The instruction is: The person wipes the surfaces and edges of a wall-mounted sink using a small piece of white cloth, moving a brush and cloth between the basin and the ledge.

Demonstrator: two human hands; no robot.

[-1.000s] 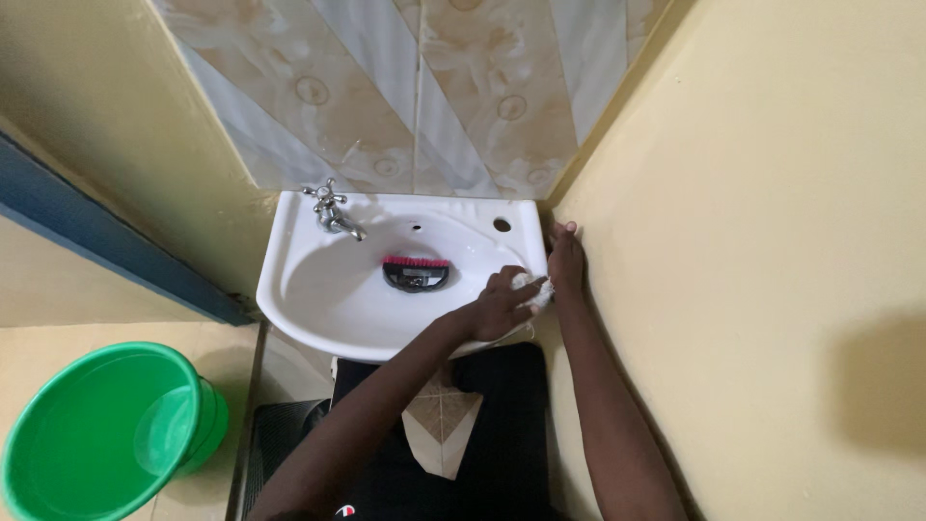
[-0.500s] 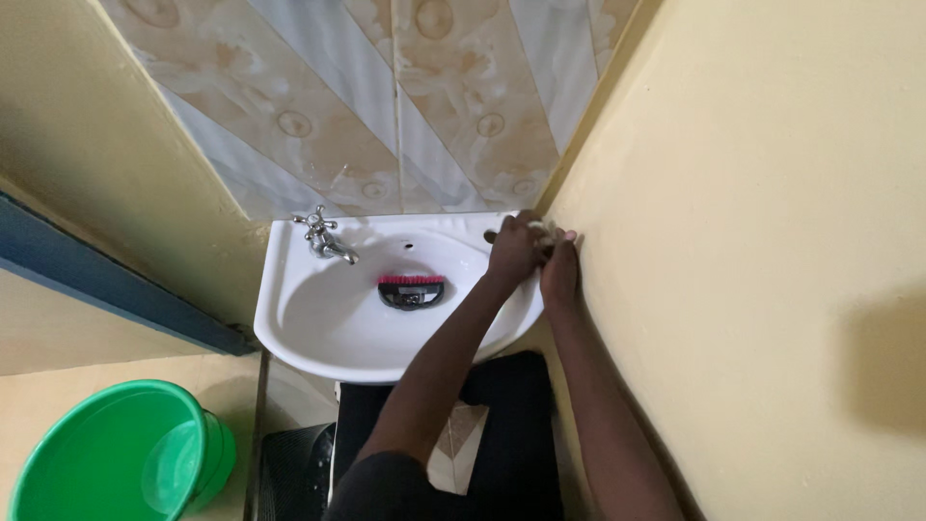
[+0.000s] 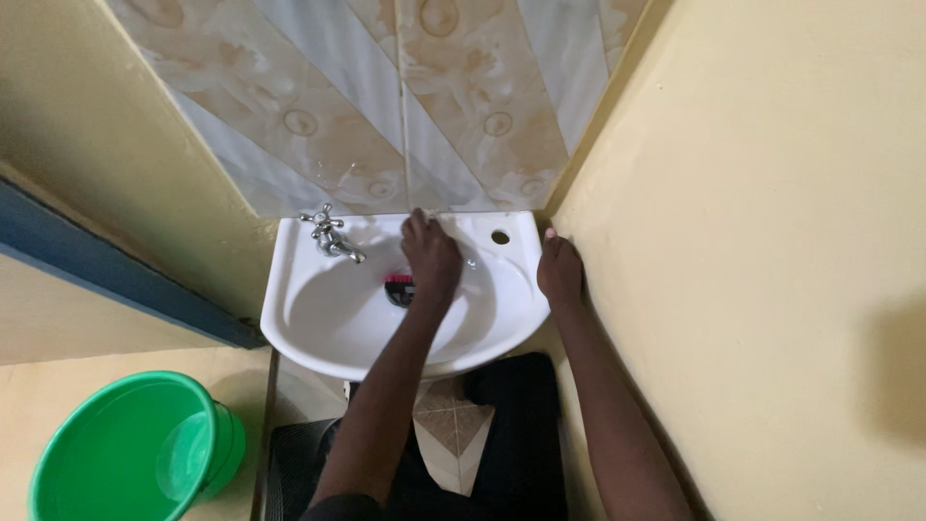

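left hand [image 3: 431, 257]: palm down on the back inner wall of the white sink [image 3: 309, 299], fingers together; any held item hidden
right hand [image 3: 559, 270]: flat on the sink's right rim, empty
brush [image 3: 396, 287]: partly under left hand

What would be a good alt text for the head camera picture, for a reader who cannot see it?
A person's left hand presses on the back inner wall of a white sink, while the right hand rests on its right rim beside a yellow wall. A metal tap sits at back left; a green bucket stands below.

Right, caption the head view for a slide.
Left hand on the white sink's back rim, right hand braced at its right edge.
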